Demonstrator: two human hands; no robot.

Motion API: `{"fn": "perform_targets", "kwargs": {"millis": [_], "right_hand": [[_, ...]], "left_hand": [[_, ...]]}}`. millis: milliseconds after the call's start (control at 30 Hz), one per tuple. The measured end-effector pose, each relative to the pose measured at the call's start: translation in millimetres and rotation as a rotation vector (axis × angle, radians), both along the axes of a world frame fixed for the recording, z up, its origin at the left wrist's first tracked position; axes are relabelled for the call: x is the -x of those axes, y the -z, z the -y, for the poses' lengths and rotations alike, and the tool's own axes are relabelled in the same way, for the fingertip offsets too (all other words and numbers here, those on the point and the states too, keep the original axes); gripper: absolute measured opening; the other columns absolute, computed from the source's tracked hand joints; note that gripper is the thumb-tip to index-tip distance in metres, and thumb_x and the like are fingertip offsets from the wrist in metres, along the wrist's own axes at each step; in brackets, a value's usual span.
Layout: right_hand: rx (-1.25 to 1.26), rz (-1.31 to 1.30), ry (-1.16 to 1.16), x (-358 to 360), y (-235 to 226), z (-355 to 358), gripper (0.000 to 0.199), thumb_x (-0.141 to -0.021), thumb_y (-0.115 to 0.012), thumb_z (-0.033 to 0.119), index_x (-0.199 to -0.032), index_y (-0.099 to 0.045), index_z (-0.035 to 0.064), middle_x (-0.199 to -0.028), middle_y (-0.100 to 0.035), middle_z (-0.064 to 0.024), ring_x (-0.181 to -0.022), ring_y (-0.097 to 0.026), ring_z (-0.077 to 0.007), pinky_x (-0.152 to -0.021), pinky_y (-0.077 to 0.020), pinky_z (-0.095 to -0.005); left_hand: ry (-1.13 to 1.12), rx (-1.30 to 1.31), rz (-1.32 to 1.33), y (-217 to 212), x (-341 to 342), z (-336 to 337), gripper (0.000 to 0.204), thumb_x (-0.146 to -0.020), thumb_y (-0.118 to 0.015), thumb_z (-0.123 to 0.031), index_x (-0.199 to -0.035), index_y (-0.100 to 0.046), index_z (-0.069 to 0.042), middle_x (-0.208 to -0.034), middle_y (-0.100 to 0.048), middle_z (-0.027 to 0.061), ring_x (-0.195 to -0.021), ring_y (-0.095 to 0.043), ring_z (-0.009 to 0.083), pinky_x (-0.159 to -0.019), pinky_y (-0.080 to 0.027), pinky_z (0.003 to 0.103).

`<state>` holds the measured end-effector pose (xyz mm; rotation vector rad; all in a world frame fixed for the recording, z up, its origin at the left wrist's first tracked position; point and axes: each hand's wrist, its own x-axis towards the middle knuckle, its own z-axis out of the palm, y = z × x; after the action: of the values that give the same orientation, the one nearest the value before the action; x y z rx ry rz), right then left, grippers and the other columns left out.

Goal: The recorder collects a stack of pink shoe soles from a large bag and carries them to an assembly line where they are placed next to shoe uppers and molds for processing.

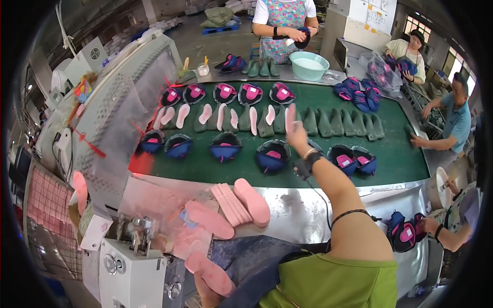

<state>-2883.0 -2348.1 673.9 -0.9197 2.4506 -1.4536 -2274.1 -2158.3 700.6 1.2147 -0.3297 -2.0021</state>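
Over the green conveyor surface [215,169], near its middle, the right hand [296,128] reaches out holding a flat pale pink foam insole [290,114] upright between the fingers [300,134].

Item: insole. Thin sheet, likely very light, soft and bendable; judged not fragile and not slippery. It would flex if taken by the tip, so a pinch across the waist or heel end should keep it flat. Position: just above the middle row, at about 12 o'clock from the wrist.

Right hand: closed in a pinch on the lower part of the insole; a dark band and cable sit at the wrist.

Left hand: not seen in this view; state cannot be told.

Adjacent, 9 to 3 o'clock of the hand: a row of grey-green shoe soles [328,123], several already carrying pink insoles [205,114].

Far row, 11 o'clock: navy shoe uppers with pink lining [250,93]. Near row, 6 to 8 o'clock: more of the same [272,155].

Nearer the body, 7 o'clock: a stack of pink insoles [241,203] on the metal ledge, with loose ones beside.

Far edge, 12 to 2 o'clock: a turquoise plastic basin [308,64] and other people working along the belt.
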Motion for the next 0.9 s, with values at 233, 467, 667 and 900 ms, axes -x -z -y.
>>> {"fn": "perform_targets", "kwargs": {"millis": [233, 467, 667, 900], "right_hand": [[-0.101, -0.106, 0.129, 158.7, 38.9, -52.0, 0.035, -0.076, -0.064, 0.016, -0.107, -0.069, 0.0003, -0.097, -0.071, -0.0223, -0.093, -0.069, -0.0397, -0.084, -0.0542, -0.0441], [0.203, -0.256, -0.225, -97.9, 16.9, 35.1, 0.021, -0.081, -0.064, 0.012, -0.101, -0.068, 0.0058, -0.086, -0.062, -0.0132, -0.075, -0.063, -0.0298, -0.07, -0.0517, -0.0408], [-0.109, 0.087, -1.361, -373.8, -36.0, -78.5, 0.028, -0.097, -0.056, 0.032, -0.095, -0.063, 0.0051, -0.084, -0.067, -0.0094, -0.078, -0.064, -0.0298, -0.07, -0.0495, -0.0415], [-0.172, 0.353, -1.32, -425.9, -16.7, -89.7, 0.022, -0.088, -0.065, 0.022, -0.097, -0.067, 0.0015, -0.082, -0.069, -0.0122, -0.074, -0.066, -0.0197, -0.066, -0.0504, -0.0333]], "left_hand": [[0.015, -0.081, -0.139, 19.5, 18.4, 29.6, 0.044, -0.092, -0.054, -0.034, -0.126, -0.051, -0.007, -0.112, -0.06, 0.0097, -0.104, -0.061, 0.0268, -0.092, -0.051, 0.042], [-0.051, -0.084, -0.004, 14.9, 7.9, 11.4, 0.044, -0.092, -0.051, -0.03, -0.127, -0.051, -0.003, -0.112, -0.062, 0.0122, -0.103, -0.062, 0.0296, -0.089, -0.052, 0.045], [-0.129, 0.312, 0.252, -13.7, 22.6, 17.3, 0.034, -0.095, -0.051, -0.013, -0.122, -0.056, 0.007, -0.112, -0.063, 0.0151, -0.1, -0.065, 0.0238, -0.085, -0.054, 0.035], [-0.174, 0.259, 0.3, -15.2, 6.2, 17.7, 0.046, -0.104, -0.045, -0.036, -0.122, -0.057, 0.004, -0.108, -0.067, 0.0124, -0.096, -0.066, 0.0235, -0.085, -0.054, 0.036]]}}
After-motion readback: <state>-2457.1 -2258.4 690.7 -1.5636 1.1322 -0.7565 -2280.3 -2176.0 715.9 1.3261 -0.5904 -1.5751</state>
